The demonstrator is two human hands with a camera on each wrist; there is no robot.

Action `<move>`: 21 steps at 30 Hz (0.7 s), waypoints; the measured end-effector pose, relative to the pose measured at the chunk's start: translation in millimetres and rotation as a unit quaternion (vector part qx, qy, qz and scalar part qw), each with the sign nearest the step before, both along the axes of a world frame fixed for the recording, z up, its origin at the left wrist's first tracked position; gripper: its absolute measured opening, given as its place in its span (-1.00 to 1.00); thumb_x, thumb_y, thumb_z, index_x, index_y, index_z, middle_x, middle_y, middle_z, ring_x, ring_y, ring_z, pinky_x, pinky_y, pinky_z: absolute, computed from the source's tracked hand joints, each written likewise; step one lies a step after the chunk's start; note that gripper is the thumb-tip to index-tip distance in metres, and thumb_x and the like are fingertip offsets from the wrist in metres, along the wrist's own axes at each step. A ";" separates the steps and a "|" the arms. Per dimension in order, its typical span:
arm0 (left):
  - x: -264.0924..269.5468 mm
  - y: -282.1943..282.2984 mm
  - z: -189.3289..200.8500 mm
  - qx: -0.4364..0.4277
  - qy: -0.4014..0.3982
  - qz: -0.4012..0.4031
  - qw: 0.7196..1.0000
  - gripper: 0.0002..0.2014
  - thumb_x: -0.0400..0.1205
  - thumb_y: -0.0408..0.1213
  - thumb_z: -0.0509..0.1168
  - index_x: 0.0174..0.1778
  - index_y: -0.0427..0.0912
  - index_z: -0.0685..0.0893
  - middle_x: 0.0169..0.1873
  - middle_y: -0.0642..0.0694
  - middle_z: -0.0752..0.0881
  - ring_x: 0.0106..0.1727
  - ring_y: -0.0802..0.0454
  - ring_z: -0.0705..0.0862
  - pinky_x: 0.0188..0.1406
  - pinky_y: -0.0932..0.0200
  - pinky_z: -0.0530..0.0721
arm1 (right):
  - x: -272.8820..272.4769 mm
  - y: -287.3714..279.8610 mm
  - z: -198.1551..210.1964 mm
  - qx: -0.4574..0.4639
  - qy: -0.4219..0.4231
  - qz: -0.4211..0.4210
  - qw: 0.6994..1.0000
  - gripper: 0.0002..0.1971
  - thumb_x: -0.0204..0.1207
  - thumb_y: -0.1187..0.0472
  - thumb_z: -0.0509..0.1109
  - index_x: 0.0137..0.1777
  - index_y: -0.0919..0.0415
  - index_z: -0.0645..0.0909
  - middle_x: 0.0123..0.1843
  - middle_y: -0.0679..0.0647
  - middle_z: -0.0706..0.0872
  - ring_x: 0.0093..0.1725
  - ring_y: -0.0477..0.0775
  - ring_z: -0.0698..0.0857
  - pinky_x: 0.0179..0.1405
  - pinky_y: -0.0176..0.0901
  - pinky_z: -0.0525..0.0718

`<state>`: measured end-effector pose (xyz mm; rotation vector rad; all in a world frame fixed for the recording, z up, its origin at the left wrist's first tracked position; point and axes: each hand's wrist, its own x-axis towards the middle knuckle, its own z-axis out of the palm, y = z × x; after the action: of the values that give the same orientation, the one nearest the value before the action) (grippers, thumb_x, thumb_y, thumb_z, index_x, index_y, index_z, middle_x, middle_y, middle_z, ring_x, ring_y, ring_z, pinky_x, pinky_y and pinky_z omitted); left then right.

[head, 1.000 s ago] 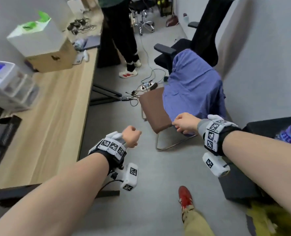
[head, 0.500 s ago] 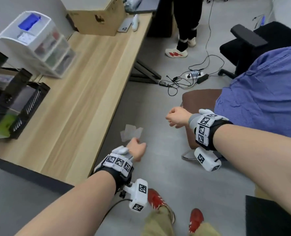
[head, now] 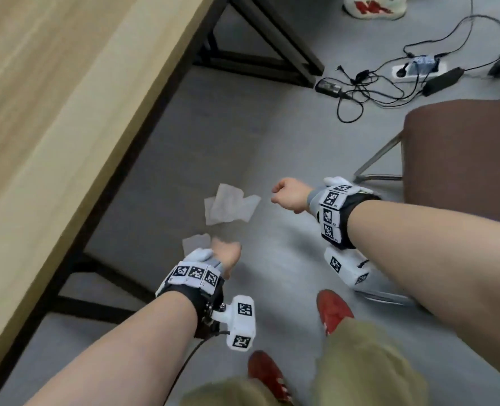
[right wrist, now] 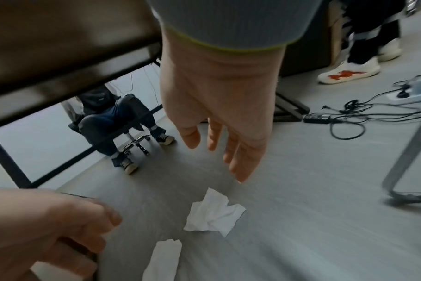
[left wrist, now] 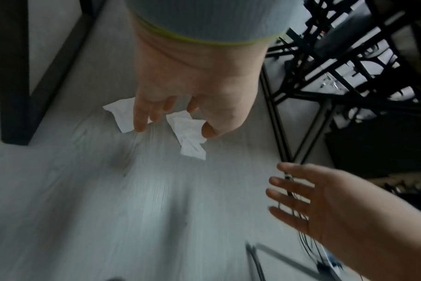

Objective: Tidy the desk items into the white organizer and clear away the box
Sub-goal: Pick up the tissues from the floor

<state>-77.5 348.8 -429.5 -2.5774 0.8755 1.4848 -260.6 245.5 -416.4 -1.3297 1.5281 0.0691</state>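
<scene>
Both hands hang over the grey floor (head: 286, 142) beside the wooden desk (head: 67, 98), empty. Left hand (left wrist: 192, 79): fingers (left wrist: 141, 117) loosely spread and pointing down, nothing in it, above the smaller scrap of white tissue (right wrist: 162, 260); whether it touches the paper I cannot tell (motion blur). Right hand (right wrist: 219, 106): fingers (right wrist: 243, 161) straight and relaxed, apart, holding nothing, above the floor just right of the bigger crumpled tissue (head: 231, 208).

The two tissue pieces lie on the floor near each other, between the desk edge and the brown chair seat (head: 462, 159); the chair's metal leg (right wrist: 406, 152) stands to the right of them.

White organizer and box: not in any view, so their place can't be given.

Also seen: person's red shoes (head: 333, 310) below the hands, a tangle of black cables (head: 368, 86) with a white power strip (head: 415, 70) further off, another person's white-and-red sneaker (right wrist: 349, 71), and someone seated on a swivel chair (right wrist: 135, 144) beyond the desk frame (head: 272, 33).
</scene>
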 end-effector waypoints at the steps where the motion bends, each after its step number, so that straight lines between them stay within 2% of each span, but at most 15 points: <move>1: 12.4 -12.7 -24.3 -0.012 -0.008 -0.001 1.000 -0.51 0.64 -0.20 0.23 0.49 -0.29 0.42 0.31 -0.35 0.60 0.21 -0.40 0.67 0.11 -0.19 0.75 | 9.2 -13.6 -23.7 -0.008 0.006 0.035 0.999 -0.63 0.62 0.17 0.31 0.41 0.20 0.57 0.21 0.18 0.69 -0.02 0.21 0.64 -0.13 -0.02 0.70; 3: 35.3 -30.4 -63.4 -0.022 -0.024 0.002 0.999 -0.52 0.67 -0.20 0.22 0.50 -0.32 0.46 0.38 -0.38 0.59 0.33 -0.39 0.63 0.23 -0.27 0.70 | 26.0 -39.9 -60.5 -0.028 0.013 0.090 0.995 -0.60 0.63 0.16 0.31 0.45 0.19 0.56 0.26 0.14 0.69 0.03 0.16 0.64 -0.19 -0.16 0.64; 4: 46.0 -38.2 -80.4 -0.018 -0.026 0.007 0.999 -0.53 0.68 -0.22 0.21 0.50 -0.33 0.49 0.40 -0.38 0.58 0.35 -0.39 0.62 0.25 -0.28 0.69 | 35.4 -50.9 -74.4 -0.041 0.017 0.113 0.993 -0.60 0.63 0.15 0.32 0.45 0.19 0.57 0.26 0.13 0.70 0.09 0.17 0.66 -0.10 -0.16 0.66; 6: 66.9 -47.9 -111.4 -0.005 -0.027 0.009 1.000 -0.56 0.71 -0.22 0.19 0.48 -0.36 0.52 0.42 -0.39 0.56 0.41 -0.39 0.58 0.28 -0.23 0.67 | 53.7 -70.6 -103.3 -0.079 0.043 0.164 0.982 -0.59 0.58 0.07 0.34 0.41 0.14 0.61 0.35 0.14 0.67 0.27 0.21 0.66 0.26 -0.01 0.65; 7: 77.9 -53.0 -137.5 -0.002 -0.031 0.003 1.000 -0.55 0.71 -0.20 0.19 0.48 -0.36 0.52 0.43 -0.40 0.56 0.43 -0.39 0.56 0.28 -0.23 0.66 | 63.4 -81.7 -131.7 -0.102 0.062 0.191 0.974 -0.57 0.55 0.02 0.34 0.40 0.09 0.61 0.38 0.14 0.64 0.31 0.23 0.64 0.33 0.06 0.62; 9: 102.1 -60.6 -183.8 0.007 -0.056 -0.005 0.998 -0.54 0.70 -0.18 0.20 0.47 -0.35 0.54 0.43 -0.41 0.56 0.42 -0.40 0.57 0.25 -0.26 0.66 | 86.7 -98.6 -185.7 -0.126 0.091 0.231 0.960 -0.51 0.49 -0.02 0.31 0.44 -0.03 0.55 0.43 0.12 0.53 0.33 0.25 0.61 0.36 0.11 0.57; 12: 123.6 -61.2 -228.3 0.025 -0.076 -0.043 0.996 -0.56 0.70 -0.22 0.19 0.44 -0.38 0.56 0.40 -0.42 0.59 0.39 -0.40 0.60 0.05 -0.17 0.67 | 109.0 -98.7 -243.2 -0.146 0.111 0.276 0.944 -0.42 0.44 0.05 0.29 0.51 -0.12 0.47 0.42 0.06 0.45 0.36 0.27 0.59 0.36 0.10 0.54; 13: 130.8 -60.1 -249.4 0.033 -0.079 -0.056 0.995 -0.57 0.71 -0.24 0.18 0.45 -0.39 0.55 0.40 -0.43 0.58 0.40 -0.40 0.59 -0.06 -0.10 0.65 | 117.0 -101.8 -267.2 -0.149 0.110 0.291 0.939 -0.41 0.43 0.08 0.31 0.52 -0.11 0.46 0.44 0.04 0.44 0.38 0.27 0.58 0.37 0.10 0.53; 15: 136.4 -57.9 -263.2 0.054 -0.076 -0.062 0.994 -0.55 0.72 -0.26 0.18 0.49 -0.40 0.51 0.46 -0.41 0.54 0.44 -0.37 0.56 -0.21 0.05 0.57 | 123.8 -100.8 -287.9 -0.146 0.117 0.330 0.925 -0.41 0.43 0.14 0.33 0.52 -0.08 0.46 0.51 0.02 0.42 0.41 0.25 0.56 0.40 0.09 0.51; 16: 142.3 -52.8 -272.6 0.065 -0.082 -0.094 0.990 -0.54 0.71 -0.26 0.20 0.52 -0.38 0.48 0.50 -0.37 0.51 0.47 -0.33 0.54 -0.17 0.07 0.56 | 130.4 -101.5 -303.1 -0.154 0.109 0.345 0.919 -0.44 0.45 0.14 0.33 0.50 -0.08 0.48 0.54 -0.01 0.41 0.43 0.23 0.55 0.41 0.09 0.50; 17: 149.7 -49.8 -284.5 0.071 -0.081 -0.118 0.987 -0.50 0.71 -0.26 0.25 0.56 -0.36 0.43 0.54 -0.31 0.47 0.51 -0.27 0.49 -0.01 0.06 0.57 | 136.5 -103.4 -313.6 -0.164 0.110 0.358 0.912 -0.50 0.48 0.12 0.34 0.46 -0.10 0.51 0.56 -0.04 0.40 0.44 0.21 0.54 0.41 0.09 0.49; 19: 164.6 -49.1 -306.7 0.061 -0.034 -0.092 0.993 -0.34 0.66 -0.24 0.39 0.64 -0.26 0.28 0.60 -0.21 0.35 0.60 -0.16 0.35 0.40 0.10 0.38 | 150.4 -109.2 -339.5 -0.181 0.121 0.400 0.891 -0.64 0.58 0.05 0.35 0.38 -0.11 0.59 0.64 -0.06 0.35 0.49 0.20 0.50 0.42 0.07 0.45; 20: 170.6 -45.7 -312.8 0.066 -0.015 -0.083 0.994 -0.28 0.64 -0.23 0.42 0.66 -0.23 0.23 0.61 -0.20 0.32 0.63 -0.14 0.31 0.46 0.11 0.32 | 153.7 -110.1 -346.6 -0.183 0.122 0.418 0.881 -0.66 0.62 0.05 0.33 0.38 -0.08 0.60 0.69 -0.05 0.28 0.53 0.22 0.45 0.46 0.06 0.40; 21: 173.0 -47.8 -319.0 0.072 -0.032 -0.066 0.995 -0.27 0.63 -0.22 0.43 0.66 -0.22 0.22 0.60 -0.20 0.33 0.63 -0.14 0.31 0.45 0.10 0.34 | 157.6 -110.9 -353.2 -0.173 0.128 0.429 0.877 -0.65 0.64 0.09 0.31 0.41 -0.04 0.60 0.73 -0.03 0.21 0.56 0.23 0.41 0.50 0.05 0.37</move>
<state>95.5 301.0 -748.5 -2.4004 0.8777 1.3677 -103.0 134.6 -769.7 -2.2900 1.0627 0.5734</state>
